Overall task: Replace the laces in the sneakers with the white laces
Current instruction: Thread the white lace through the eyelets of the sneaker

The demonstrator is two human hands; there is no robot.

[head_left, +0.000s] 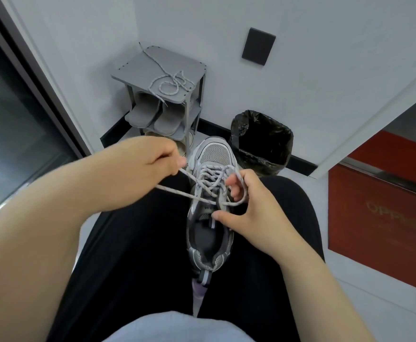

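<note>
A grey and white sneaker (210, 154) lies between my knees, toe pointing away. A speckled white lace (208, 175) is threaded through its eyelets. My left hand (144, 166) pinches one end of the lace and pulls it out to the left of the shoe. My right hand (249, 206) sits at the right side of the shoe, fingers curled round a loop of the same lace, thumb near the tongue. Another speckled lace (170, 83) lies loose on top of the grey shoe rack (138, 70) in the corner.
The rack holds grey slippers (150, 114) on its shelf. A bin lined with a black bag (261, 139) stands right of the sneaker's toe. A red mat (379, 213) lies at the right, a glass door (12, 124) at the left.
</note>
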